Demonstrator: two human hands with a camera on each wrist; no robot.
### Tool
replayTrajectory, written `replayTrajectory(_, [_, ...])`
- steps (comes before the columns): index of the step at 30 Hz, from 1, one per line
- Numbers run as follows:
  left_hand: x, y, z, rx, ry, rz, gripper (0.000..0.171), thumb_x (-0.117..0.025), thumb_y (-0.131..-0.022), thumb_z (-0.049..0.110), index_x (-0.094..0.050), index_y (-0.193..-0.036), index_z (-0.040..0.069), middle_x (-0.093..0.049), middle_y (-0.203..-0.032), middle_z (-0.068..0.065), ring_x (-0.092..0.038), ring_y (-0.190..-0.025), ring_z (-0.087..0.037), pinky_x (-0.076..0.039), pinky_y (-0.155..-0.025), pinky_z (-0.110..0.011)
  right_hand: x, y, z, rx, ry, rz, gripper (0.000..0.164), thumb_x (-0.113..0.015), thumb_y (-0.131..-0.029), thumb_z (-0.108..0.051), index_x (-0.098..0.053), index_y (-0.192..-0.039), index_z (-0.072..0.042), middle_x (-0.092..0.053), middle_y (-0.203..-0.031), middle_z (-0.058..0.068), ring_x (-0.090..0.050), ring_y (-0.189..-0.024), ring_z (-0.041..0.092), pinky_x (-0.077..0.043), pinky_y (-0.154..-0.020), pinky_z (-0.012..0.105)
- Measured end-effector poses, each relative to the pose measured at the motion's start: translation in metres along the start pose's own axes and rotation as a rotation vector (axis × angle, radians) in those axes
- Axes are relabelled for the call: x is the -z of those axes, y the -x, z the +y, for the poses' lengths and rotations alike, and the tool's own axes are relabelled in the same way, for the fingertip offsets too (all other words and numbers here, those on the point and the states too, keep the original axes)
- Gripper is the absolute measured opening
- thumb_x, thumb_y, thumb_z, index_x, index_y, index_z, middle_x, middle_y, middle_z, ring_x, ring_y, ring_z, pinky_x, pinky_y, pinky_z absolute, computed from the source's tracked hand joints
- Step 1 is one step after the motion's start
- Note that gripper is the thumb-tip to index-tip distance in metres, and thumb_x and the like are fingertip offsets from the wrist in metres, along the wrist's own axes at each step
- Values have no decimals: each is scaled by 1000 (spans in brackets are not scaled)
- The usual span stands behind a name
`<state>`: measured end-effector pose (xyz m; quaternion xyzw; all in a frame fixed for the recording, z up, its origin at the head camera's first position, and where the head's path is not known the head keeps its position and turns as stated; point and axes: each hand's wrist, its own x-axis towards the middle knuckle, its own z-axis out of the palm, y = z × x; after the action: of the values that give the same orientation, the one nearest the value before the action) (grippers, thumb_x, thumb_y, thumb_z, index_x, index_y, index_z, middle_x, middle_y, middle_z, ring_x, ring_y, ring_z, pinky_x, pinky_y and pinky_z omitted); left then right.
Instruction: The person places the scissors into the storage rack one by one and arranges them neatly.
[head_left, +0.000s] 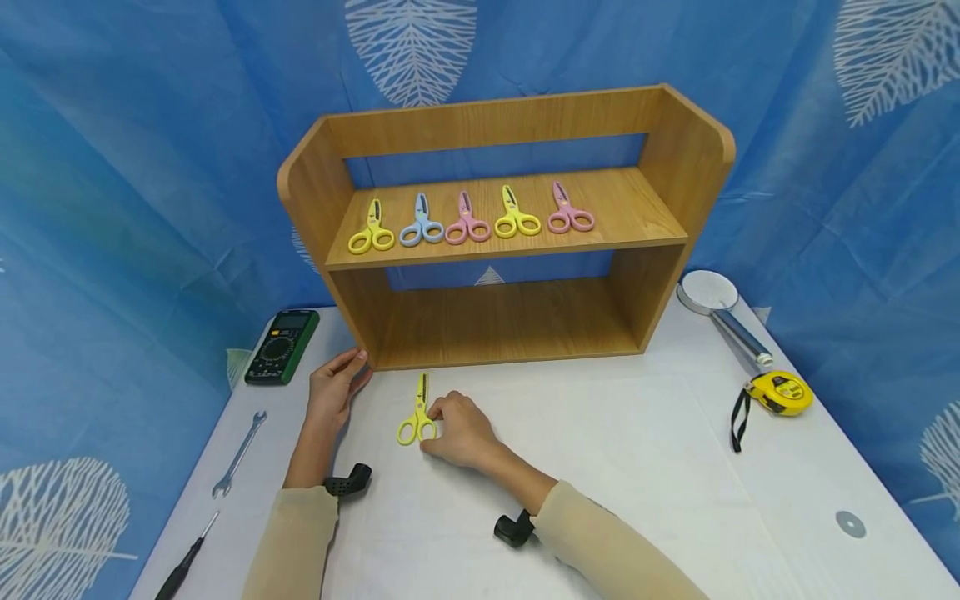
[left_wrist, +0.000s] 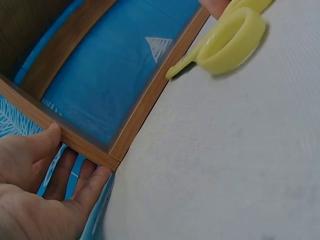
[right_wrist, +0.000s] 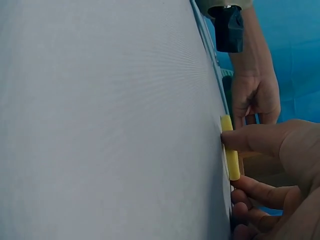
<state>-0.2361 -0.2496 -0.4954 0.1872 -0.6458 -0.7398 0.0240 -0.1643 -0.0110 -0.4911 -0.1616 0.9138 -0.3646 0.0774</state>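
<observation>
Yellow scissors (head_left: 406,431) lie on the white table in front of the shelf, blades toward it. My right hand (head_left: 465,433) pinches their right handle loop between thumb and forefinger; in the right wrist view the yellow loop (right_wrist: 231,160) shows edge-on between those fingers. My left hand (head_left: 333,392) holds the lower left front corner of the wooden shelf (head_left: 510,321). Fingertips rest on the edge of its side panel (left_wrist: 82,145) in the left wrist view. On the upper board sit several scissors in a row: yellow (head_left: 371,227), blue (head_left: 422,221), pink (head_left: 467,218), yellow (head_left: 516,212) and pink (head_left: 568,208).
Along the table's left side lie a green multimeter (head_left: 281,346), a wrench (head_left: 240,454) and a screwdriver (head_left: 180,567). On the right are a shower head (head_left: 708,292), a yellow tape measure (head_left: 782,392) and a grey disc (head_left: 851,524). Blue cloth (head_left: 150,208) hangs behind.
</observation>
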Motion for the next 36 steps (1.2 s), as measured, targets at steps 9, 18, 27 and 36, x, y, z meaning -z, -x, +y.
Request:
replayTrajectory(9, [4, 3, 1, 22, 13, -18, 51, -70, -99, 18, -56, -145, 1, -59, -126, 0, -61, -124, -18, -56, -100, -29, 13, 9, 9, -15, -212, -13, 32, -80, -85, -9, -70, -115, -1, -70, -85, 0, -62, -73, 9, -51, -63, 23])
replayTrajectory(18, [2, 3, 0, 31, 6, -20, 50, -69, -99, 17, -56, -144, 1, -59, -124, 0, -62, -124, -18, -57, -99, -28, 66, 37, 25, 9, -364, -36, 36, -76, -90, -9, -70, -125, -6, -76, -93, 0, -67, -83, 10, -55, -73, 25])
replayTrajectory(27, [0, 1, 2, 18, 23, -16, 50, -71, -98, 17, -57, -143, 0, -60, -122, 1, -65, -116, -14, -57, -99, -29, 174, 75, 14, 107, -481, 77, 40, -74, -94, -9, -65, -133, -4, -75, -103, 12, -71, -91, 21, -60, -79, 26])
replayTrajectory(36, [-1, 2, 3, 27, 27, -2, 45, -70, -99, 14, -60, -140, 0, -61, -118, 2, -66, -110, -11, -58, -98, -29, 289, 80, 11, 57, -273, 382, 41, -68, -101, -19, -61, -141, -12, -70, -110, 6, -64, -98, 15, -54, -79, 16])
